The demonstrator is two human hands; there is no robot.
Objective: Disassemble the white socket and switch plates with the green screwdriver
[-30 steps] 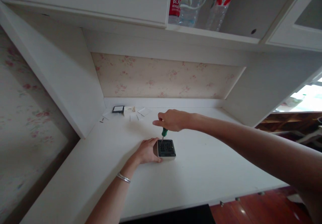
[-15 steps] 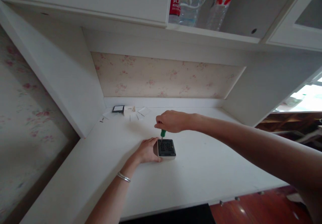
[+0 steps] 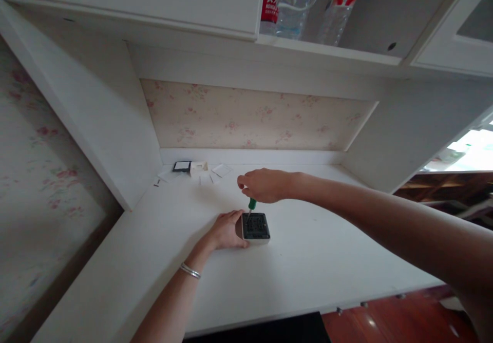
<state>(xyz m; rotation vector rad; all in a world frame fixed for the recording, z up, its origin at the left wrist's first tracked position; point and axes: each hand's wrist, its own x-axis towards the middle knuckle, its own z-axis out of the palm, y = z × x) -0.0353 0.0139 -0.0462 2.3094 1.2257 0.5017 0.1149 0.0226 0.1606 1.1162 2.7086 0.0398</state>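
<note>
A small wall socket (image 3: 256, 226), square with a black patterned face and white sides, rests on the white desktop. My left hand (image 3: 228, 231) grips its left side, the fingers at the back corner and the thumb at the front one. Above it, my right hand (image 3: 262, 185) is closed round a screwdriver (image 3: 252, 204) with a green handle. The screwdriver's thin shaft slants down to the left part of the black face, and its tip seems to touch there. Most of the handle is hidden inside my fist.
Toward the back left of the white desk (image 3: 308, 261) lie a black-framed square plate (image 3: 182, 166), a white box-like part (image 3: 198, 167), clear and white flat pieces (image 3: 221, 170) and a tiny dark piece (image 3: 157, 183). Overhead, a cabinet shelf (image 3: 327, 50) holds plastic bottles (image 3: 341, 12).
My right hand has turned slightly on the screwdriver, whose handle leans a little more to the right. My left hand and the wall socket stay in place.
</note>
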